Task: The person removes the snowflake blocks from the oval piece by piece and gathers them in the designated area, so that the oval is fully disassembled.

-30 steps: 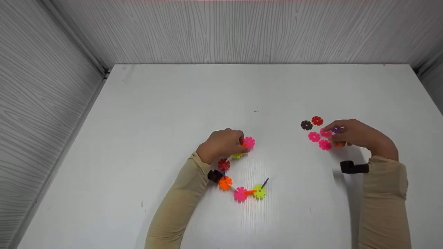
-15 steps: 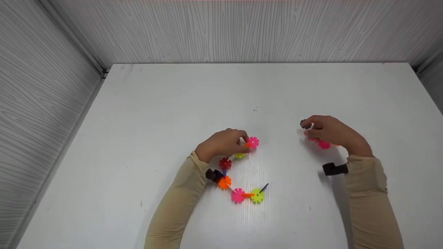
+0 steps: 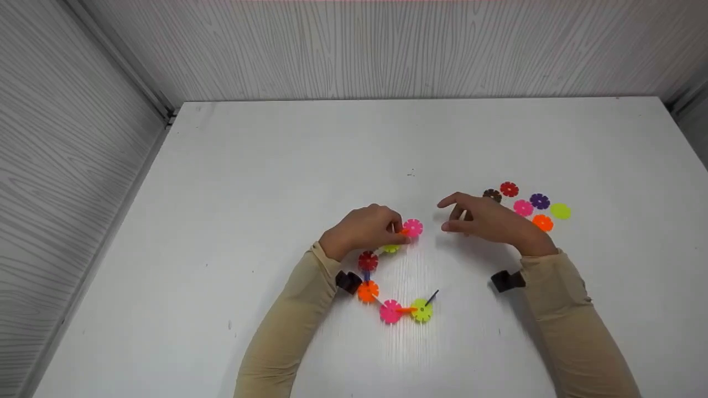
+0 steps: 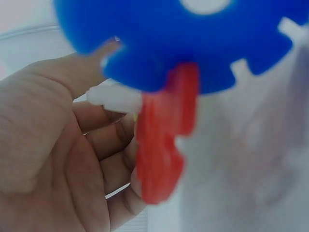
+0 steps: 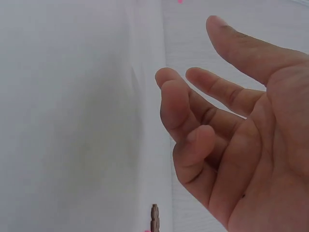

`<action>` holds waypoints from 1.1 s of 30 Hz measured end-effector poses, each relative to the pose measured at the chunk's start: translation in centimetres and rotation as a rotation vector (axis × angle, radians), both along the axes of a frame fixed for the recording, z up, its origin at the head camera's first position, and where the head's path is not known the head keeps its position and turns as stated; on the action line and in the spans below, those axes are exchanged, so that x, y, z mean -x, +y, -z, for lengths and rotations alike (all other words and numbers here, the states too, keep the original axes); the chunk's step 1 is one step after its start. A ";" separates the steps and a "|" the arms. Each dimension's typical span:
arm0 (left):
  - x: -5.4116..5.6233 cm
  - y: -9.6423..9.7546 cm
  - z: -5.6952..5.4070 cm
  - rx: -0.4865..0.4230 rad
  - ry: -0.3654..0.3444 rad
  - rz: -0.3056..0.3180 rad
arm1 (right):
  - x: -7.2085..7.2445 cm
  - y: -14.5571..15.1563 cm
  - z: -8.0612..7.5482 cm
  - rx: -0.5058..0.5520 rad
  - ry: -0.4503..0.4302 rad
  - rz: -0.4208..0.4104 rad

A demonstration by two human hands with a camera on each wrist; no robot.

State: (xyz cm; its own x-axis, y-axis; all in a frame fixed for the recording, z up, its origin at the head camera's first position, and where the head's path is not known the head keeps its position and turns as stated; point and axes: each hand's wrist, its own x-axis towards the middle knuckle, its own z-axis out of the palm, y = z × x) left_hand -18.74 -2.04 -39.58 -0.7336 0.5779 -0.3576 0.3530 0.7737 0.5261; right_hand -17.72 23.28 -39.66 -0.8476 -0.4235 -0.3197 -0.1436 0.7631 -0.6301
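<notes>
A curved chain of notched plastic interlocking discs [image 3: 390, 312] lies on the white table, with pink, yellow, orange and red pieces joined edge to edge. My left hand [image 3: 368, 228] pinches the chain's upper end at an orange disc, beside a pink disc [image 3: 412, 228]. Close up in the left wrist view are a blue disc [image 4: 145, 34], a red disc [image 4: 161, 154] seen nearly edge-on and a white piece [image 4: 116, 98]. My right hand [image 3: 487, 218] hovers just right of the pink disc, thumb and index finger apart, holding nothing; its other fingers curl loosely in the right wrist view.
Several loose discs lie right of and behind my right hand: brown [image 3: 492, 194], red [image 3: 509, 189], purple [image 3: 540, 201], pink [image 3: 523, 208], orange [image 3: 542, 223] and yellow [image 3: 560, 211]. Wood-grain panels [image 3: 354, 50] stand behind and at both sides of the table [image 3: 276, 149].
My right hand has moved left from the loose discs, past the brown one, toward my left hand. The purple and yellow discs it covered now show. My left hand keeps its pinch on the chain.
</notes>
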 end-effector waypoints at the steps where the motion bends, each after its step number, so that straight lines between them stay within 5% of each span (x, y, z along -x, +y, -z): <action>1: 0.0 0.1 0.0 0.000 0.011 0.010 | -0.1 -0.4 0.0 -0.006 0.001 -0.013; 10: -0.2 0.5 -0.2 -0.024 0.110 0.091 | -1.4 -3.0 0.0 -0.020 0.034 -0.149; 33: -0.3 0.7 0.3 -0.052 0.171 0.106 | -1.6 -4.2 0.5 -0.023 0.153 -0.126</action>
